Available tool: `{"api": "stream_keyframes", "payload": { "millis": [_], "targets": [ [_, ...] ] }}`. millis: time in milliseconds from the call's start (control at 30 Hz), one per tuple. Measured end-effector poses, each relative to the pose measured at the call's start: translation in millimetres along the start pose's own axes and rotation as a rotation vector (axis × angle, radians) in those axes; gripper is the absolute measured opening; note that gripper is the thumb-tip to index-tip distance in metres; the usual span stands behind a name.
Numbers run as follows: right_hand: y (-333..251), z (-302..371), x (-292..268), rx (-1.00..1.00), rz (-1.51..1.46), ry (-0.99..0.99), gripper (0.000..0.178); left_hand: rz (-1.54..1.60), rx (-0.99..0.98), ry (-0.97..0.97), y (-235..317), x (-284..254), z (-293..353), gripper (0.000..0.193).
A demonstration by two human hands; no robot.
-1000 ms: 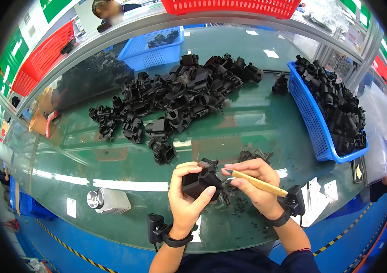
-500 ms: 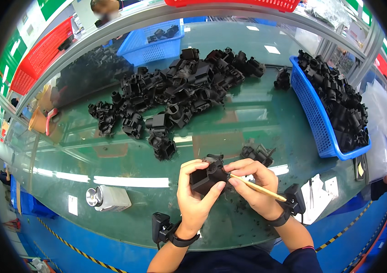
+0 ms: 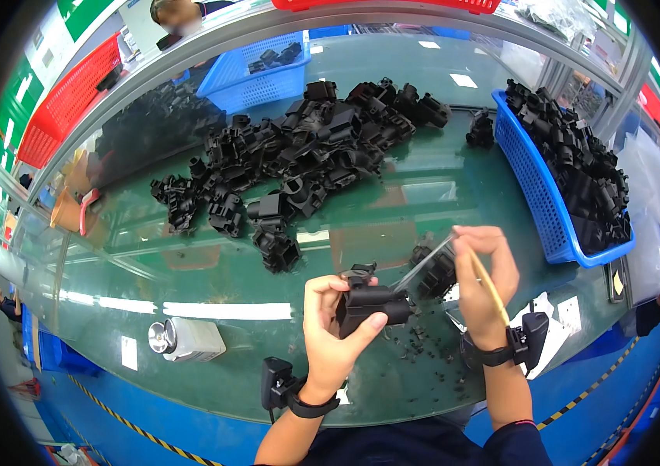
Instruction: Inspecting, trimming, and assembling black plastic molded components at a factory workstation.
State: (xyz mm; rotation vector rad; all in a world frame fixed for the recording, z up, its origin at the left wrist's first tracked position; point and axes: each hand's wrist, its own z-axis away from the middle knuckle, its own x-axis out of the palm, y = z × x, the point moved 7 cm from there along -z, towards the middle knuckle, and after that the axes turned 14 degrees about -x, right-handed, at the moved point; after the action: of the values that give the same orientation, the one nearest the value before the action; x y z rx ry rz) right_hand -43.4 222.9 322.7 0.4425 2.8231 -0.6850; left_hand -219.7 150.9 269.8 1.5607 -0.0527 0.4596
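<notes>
My left hand point(image 3: 325, 334) grips a black moulded plastic part point(image 3: 375, 305), its round tubular end turned to the right. Closed round a slim yellow-handled tool point(image 3: 488, 283), my right hand point(image 3: 479, 311) is raised to the right of the part. The tool's thin grey shaft slants down to the part's end; whether the tip touches it I cannot tell. Another black plastic part point(image 3: 436, 269) lies on the table just beyond, partly behind the shaft. Small black scraps point(image 3: 417, 342) are scattered below the part.
A large heap of black parts point(image 3: 291, 155) covers the table's far middle. At the right stands a blue basket point(image 3: 536, 190) full of similar parts. A metal-topped bottle point(image 3: 194, 339) lies to the left. White paper point(image 3: 551, 349) sits near the right wrist. Another blue basket point(image 3: 256, 89) stands at the back.
My right hand has moved right and up, away from the part, and the tool's grey shaft now shows. In my left hand the part has turned, its tubular end now to the right.
</notes>
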Motion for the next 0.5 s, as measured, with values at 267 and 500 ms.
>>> {"api": "stream_keyframes", "payload": {
  "millis": [267, 500],
  "targets": [
    [11.0, 8.3, 16.9, 0.410, -0.724, 0.053, 0.008, 0.399, -0.279, -0.025, -19.6, -1.3, -5.2, 0.033],
    [2.8, 21.1, 31.0, 0.333, -0.739, -0.015, 0.012, 0.421, -0.290, -0.091, -15.2, 1.3, -1.9, 0.039]
  ]
}}
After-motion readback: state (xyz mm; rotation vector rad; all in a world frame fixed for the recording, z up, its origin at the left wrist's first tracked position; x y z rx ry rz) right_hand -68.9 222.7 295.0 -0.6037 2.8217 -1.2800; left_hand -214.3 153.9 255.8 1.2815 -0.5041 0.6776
